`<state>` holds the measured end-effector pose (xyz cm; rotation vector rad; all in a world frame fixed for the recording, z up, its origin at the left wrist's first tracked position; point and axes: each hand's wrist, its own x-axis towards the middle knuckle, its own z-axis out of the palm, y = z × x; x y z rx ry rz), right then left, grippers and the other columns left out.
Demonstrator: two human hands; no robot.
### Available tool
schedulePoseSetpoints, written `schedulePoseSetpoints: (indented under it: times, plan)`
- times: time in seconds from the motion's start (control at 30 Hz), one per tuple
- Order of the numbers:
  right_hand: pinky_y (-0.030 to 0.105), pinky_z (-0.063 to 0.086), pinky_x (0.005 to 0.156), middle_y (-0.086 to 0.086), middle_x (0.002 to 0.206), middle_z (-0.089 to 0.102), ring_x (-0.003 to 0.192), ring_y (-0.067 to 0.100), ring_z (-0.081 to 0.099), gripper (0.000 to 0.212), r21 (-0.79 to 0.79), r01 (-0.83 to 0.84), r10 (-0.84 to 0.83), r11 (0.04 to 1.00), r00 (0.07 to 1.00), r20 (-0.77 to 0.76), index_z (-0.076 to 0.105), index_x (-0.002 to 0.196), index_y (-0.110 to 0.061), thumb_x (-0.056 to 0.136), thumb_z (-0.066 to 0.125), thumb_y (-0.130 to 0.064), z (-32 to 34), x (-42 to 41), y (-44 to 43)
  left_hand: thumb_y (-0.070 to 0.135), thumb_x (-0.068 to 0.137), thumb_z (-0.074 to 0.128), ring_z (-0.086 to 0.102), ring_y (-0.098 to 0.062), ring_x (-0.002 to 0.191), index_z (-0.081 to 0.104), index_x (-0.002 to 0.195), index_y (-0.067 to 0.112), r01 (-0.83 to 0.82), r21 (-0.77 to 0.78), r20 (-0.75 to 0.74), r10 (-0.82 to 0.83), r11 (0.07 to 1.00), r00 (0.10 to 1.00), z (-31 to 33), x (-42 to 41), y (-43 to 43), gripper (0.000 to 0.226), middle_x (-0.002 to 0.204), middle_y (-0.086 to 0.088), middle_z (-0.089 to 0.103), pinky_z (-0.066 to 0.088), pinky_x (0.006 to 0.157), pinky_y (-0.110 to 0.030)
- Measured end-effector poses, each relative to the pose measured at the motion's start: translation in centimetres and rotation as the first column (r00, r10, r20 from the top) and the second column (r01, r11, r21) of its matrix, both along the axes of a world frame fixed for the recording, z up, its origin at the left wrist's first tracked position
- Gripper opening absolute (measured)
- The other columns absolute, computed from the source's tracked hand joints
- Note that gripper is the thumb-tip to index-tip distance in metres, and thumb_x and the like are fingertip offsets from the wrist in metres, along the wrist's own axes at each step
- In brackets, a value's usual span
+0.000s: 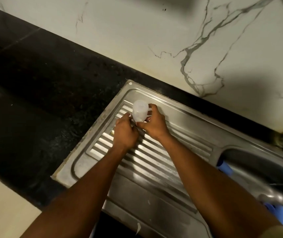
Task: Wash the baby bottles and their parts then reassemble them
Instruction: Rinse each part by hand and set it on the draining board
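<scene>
We hold a cloudy plastic cap (139,111) above the ribbed draining board (154,162); it sticks out past our fingertips, between both grips; our left hand (124,133) pinches its lower edge; our right hand (153,123) curls round its side.

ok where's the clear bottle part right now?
Head view, centre: the clear bottle part is held between the left hand and right hand, over the far-left corner of the ribbed steel drainboard, left of the sink basin.

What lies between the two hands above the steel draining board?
A see-through plastic bottle part, which the left hand and the right hand hold from either side. The head view shows it.
</scene>
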<state>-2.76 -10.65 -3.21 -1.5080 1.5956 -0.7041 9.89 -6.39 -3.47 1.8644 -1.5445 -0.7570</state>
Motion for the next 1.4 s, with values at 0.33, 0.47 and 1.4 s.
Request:
schedulePoseSetpoints:
  times: [0.33,0.47,1.4]
  plan:
    - [0.041,0.051,0.101,0.01,0.139,0.054,0.125,0.026,0.054,0.081,-0.022,-0.066,0.065,0.998,0.997,-0.047,0.038,0.145,-0.021,0.078,0.084,-0.021,0.2,-3.5,3.8,0.016,0.089,0.063,0.052,-0.032,0.114,0.049,0.132,0.002,-0.096,-0.011,0.155,0.097,0.995,0.983,0.5,-4.1,4.8,0.048,0.124,-0.016,0.055,0.05,0.096,-0.045]
    - [0.043,0.049,0.102,0.012,0.132,0.057,0.122,0.026,0.055,0.066,-0.079,-0.075,0.067,0.994,0.993,-0.096,0.047,0.141,-0.013,0.082,0.078,-0.014,-0.2,-9.1,8.8,0.016,0.088,0.06,0.055,-0.031,0.107,0.055,0.125,0.004,0.09,-0.07,0.223,-0.073,0.993,0.972,0.3,-9.0,8.7,0.04,0.117,-0.014,0.057,0.05,0.09,-0.042]
    - [0.045,0.053,0.094,0.017,0.122,0.062,0.115,0.037,0.06,0.041,0.261,0.569,-0.397,0.779,0.772,-0.497,0.05,0.133,-0.008,0.094,0.059,-0.016,-11.7,-48.2,25.3,0.018,0.09,0.06,0.053,-0.029,0.121,0.057,0.13,0.01,0.642,0.544,0.195,-0.826,0.54,0.529,-8.6,-46.8,21.6,0.04,0.135,-0.01,0.05,0.051,0.096,-0.041]
